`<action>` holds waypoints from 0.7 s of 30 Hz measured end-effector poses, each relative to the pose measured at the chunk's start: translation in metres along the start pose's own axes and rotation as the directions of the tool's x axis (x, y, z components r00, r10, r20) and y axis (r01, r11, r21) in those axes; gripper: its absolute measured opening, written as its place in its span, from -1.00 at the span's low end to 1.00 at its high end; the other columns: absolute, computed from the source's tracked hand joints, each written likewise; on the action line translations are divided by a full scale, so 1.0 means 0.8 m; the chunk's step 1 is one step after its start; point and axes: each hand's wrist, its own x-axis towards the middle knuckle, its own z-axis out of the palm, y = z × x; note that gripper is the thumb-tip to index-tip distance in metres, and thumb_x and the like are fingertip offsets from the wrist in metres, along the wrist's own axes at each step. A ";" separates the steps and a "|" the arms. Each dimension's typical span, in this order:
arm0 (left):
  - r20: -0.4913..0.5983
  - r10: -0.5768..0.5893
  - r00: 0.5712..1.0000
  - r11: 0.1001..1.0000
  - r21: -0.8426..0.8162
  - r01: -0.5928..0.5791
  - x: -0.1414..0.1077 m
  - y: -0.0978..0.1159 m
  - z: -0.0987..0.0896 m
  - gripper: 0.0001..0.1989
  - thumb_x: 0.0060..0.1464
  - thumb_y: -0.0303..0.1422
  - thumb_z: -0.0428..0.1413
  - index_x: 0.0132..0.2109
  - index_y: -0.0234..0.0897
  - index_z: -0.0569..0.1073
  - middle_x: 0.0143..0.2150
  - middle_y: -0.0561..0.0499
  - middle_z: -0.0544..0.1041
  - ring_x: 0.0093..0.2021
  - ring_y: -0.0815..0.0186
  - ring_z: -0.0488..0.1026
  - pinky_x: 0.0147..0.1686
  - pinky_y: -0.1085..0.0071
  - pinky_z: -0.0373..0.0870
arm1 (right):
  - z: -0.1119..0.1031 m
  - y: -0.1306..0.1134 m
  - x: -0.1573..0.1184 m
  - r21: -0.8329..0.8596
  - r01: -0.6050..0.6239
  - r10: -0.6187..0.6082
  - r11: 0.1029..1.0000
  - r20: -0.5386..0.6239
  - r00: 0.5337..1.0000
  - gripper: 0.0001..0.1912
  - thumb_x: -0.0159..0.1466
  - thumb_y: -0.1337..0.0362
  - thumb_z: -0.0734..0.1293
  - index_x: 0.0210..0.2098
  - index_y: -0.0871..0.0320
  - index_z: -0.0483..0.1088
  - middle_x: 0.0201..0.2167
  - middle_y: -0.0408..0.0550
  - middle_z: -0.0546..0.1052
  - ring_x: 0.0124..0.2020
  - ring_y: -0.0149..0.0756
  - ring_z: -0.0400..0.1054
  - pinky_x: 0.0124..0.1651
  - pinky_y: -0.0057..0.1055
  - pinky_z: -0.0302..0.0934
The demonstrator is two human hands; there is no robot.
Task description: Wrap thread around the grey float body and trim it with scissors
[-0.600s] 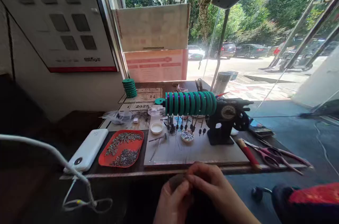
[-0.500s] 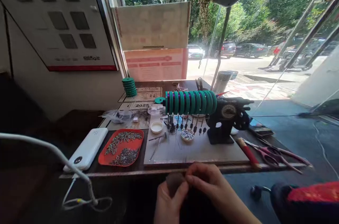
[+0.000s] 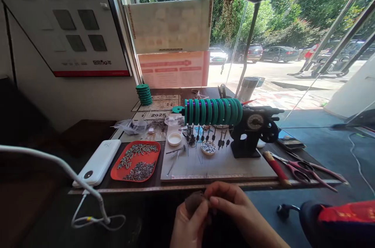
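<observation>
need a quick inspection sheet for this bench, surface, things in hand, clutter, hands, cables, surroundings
Surface: pale rectangular board on a dark worktop
Job's things: thin brownish-grey piece in the left hand; black machine bearing a row of round green rings stands on the board
Clutter: red plastic tray of small silvery metal parts; pink-handled metal scissors; crumpled clear plastic bag
Hands: left pinches the piece; right hand meets it at the fingertips, anything in its grip too small to tell
Cables: thick white cord from the left; thin white cable looped below the white rectangular power bank
Surroundings: parked cars outside
</observation>
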 end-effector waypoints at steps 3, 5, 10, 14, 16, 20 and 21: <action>-0.023 0.046 0.999 0.986 0.160 -0.042 0.001 -0.004 -0.005 -0.73 -0.08 -0.22 0.16 -0.50 -0.38 0.38 -0.57 0.08 0.15 -0.50 0.44 0.05 -0.45 0.50 0.09 | 0.003 -0.006 0.000 -0.038 0.039 -0.039 0.999 -0.025 0.999 -0.53 -0.15 0.06 0.39 -0.42 0.34 0.27 -0.54 -0.18 0.35 -0.50 -0.73 0.25 -0.40 -0.75 0.16; -0.022 0.065 0.998 0.960 0.273 -0.057 0.002 -0.004 -0.008 -0.66 -0.06 -0.17 0.13 -0.53 -0.37 0.29 -0.57 0.10 0.08 -0.51 0.44 0.00 -0.48 0.49 0.04 | 0.005 -0.006 0.001 -0.011 0.046 -0.046 0.999 0.011 0.999 -0.54 -0.15 0.06 0.38 -0.48 0.35 0.24 -0.58 -0.20 0.32 -0.53 -0.74 0.23 -0.43 -0.77 0.14; 0.079 0.028 0.997 0.920 0.389 -0.057 -0.002 0.005 -0.010 -0.59 -0.03 -0.07 0.05 -0.54 -0.33 0.19 -0.57 0.09 0.08 -0.51 0.43 -0.01 -0.49 0.45 -0.01 | 0.001 0.007 0.011 0.119 -0.026 0.007 0.993 0.156 0.988 -0.64 -0.05 0.14 0.32 -0.48 0.32 0.16 -0.67 -0.27 0.20 -0.61 -0.79 0.17 -0.52 -0.82 0.01; 0.096 -0.001 0.995 0.934 0.356 -0.034 -0.004 0.009 -0.010 -0.61 -0.04 -0.08 0.07 -0.52 -0.33 0.22 -0.56 0.07 0.10 -0.51 0.42 0.01 -0.48 0.45 -0.01 | -0.002 0.015 0.017 0.182 -0.056 0.012 0.982 0.233 0.972 -0.66 -0.01 0.15 0.28 -0.46 0.31 0.12 -0.66 -0.28 0.18 -0.62 -0.77 0.18 -0.51 -0.79 0.04; 0.084 0.002 0.996 0.932 0.360 -0.032 -0.004 0.008 -0.011 -0.61 -0.05 -0.10 0.08 -0.54 -0.33 0.20 -0.57 0.08 0.10 -0.51 0.42 0.01 -0.48 0.44 -0.01 | -0.002 0.015 0.018 0.182 -0.053 0.009 0.982 0.236 0.972 -0.66 0.00 0.15 0.28 -0.46 0.30 0.11 -0.67 -0.28 0.19 -0.63 -0.76 0.18 -0.51 -0.78 0.05; 0.061 -0.007 0.998 0.937 0.348 -0.014 -0.003 0.005 -0.011 -0.62 -0.08 -0.09 0.09 -0.54 -0.34 0.26 -0.58 0.07 0.11 -0.51 0.41 0.03 -0.48 0.44 0.00 | -0.002 0.017 0.018 0.168 -0.030 -0.009 0.985 0.228 0.974 -0.65 -0.01 0.14 0.28 -0.46 0.30 0.11 -0.69 -0.28 0.19 -0.62 -0.73 0.21 -0.50 -0.77 0.05; 0.067 -0.016 0.998 0.943 0.332 -0.007 -0.002 0.004 -0.011 -0.62 -0.09 -0.09 0.10 -0.54 -0.35 0.29 -0.59 0.07 0.12 -0.51 0.41 0.03 -0.48 0.45 0.00 | -0.003 0.018 0.018 0.165 -0.024 -0.015 0.986 0.230 0.973 -0.65 -0.01 0.14 0.28 -0.46 0.30 0.11 -0.69 -0.28 0.19 -0.62 -0.73 0.22 -0.50 -0.76 0.06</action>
